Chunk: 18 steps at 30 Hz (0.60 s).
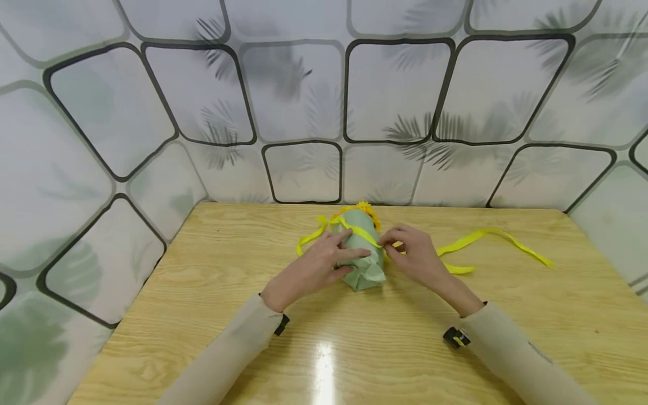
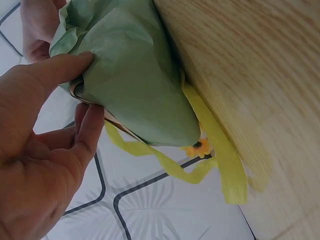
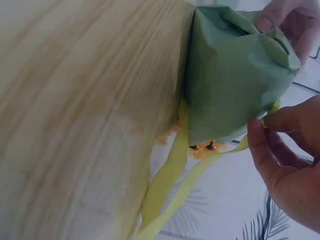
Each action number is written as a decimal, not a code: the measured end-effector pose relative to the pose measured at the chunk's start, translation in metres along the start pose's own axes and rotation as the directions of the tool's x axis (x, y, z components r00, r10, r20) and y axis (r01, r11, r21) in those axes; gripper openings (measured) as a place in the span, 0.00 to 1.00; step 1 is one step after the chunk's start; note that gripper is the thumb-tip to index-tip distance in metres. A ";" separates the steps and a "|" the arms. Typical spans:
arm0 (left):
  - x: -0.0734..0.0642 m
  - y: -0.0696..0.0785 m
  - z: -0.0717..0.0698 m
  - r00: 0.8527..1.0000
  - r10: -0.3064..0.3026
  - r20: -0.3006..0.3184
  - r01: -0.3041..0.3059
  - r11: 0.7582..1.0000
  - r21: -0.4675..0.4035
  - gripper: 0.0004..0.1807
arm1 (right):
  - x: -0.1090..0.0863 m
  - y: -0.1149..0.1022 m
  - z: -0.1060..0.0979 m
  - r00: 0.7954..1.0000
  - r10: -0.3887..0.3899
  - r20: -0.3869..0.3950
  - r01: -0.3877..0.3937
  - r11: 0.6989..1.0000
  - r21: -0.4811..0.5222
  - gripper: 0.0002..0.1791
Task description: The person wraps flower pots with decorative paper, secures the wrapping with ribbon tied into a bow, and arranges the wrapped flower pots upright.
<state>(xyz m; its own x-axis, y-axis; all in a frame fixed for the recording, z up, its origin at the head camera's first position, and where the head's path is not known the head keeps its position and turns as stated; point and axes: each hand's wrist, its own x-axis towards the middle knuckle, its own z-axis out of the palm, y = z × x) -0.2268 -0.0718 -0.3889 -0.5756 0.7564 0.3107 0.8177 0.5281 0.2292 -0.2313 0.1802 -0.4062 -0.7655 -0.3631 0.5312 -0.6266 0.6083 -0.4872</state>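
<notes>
A small bouquet wrapped in green paper [image 1: 360,221] lies on the table, its yellow-orange flowers [image 1: 365,207] pointing away from me. A yellow ribbon [image 1: 360,232] runs across the top of the wrap. My left hand [image 1: 315,262] holds the bouquet from the left, fingers over the paper and thumb on its near part. At the wrap's right side, my right hand [image 1: 419,259] pinches the ribbon between thumb and fingertips. In the right wrist view, the ribbon [image 3: 187,187] hangs beside the green paper [image 3: 225,85]. The ribbon's part under the bouquet is hidden.
Loose ribbon tails stretch over the wooden table [image 1: 212,315] to the right, and a shorter loop curls at the left. A patterned cloth wall [image 1: 298,90] rises behind the table's far edge and along its left side.
</notes>
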 end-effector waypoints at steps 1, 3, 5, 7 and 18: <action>-0.001 0.000 0.000 1.000 -0.001 0.003 0.001 1.000 0.000 0.26 | -0.001 -0.002 -0.002 1.000 -0.013 -0.004 0.013 1.000 0.013 0.10; -0.002 -0.001 0.000 1.000 -0.002 0.005 0.002 1.000 0.002 0.26 | -0.004 -0.005 -0.007 0.999 -0.041 -0.007 0.041 0.998 0.043 0.12; -0.002 -0.001 0.001 1.000 -0.001 0.005 0.001 1.000 0.009 0.26 | -0.007 -0.008 -0.014 0.998 -0.068 -0.015 0.068 0.996 0.063 0.14; -0.002 -0.002 0.001 1.000 0.000 0.002 0.000 1.000 0.016 0.26 | -0.010 -0.010 -0.023 0.996 -0.092 -0.020 0.094 0.993 0.068 0.15; -0.003 -0.005 0.000 1.000 -0.013 0.003 0.013 0.999 -0.036 0.26 | -0.027 0.004 -0.077 0.994 0.010 -0.109 -0.010 1.000 -0.002 0.17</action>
<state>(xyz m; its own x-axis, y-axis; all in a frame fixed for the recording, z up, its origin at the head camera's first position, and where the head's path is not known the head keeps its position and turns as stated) -0.2286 -0.0765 -0.3913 -0.5861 0.7507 0.3049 0.8093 0.5236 0.2663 -0.2019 0.2473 -0.3690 -0.7512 -0.2779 0.5987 -0.6183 0.6137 -0.4910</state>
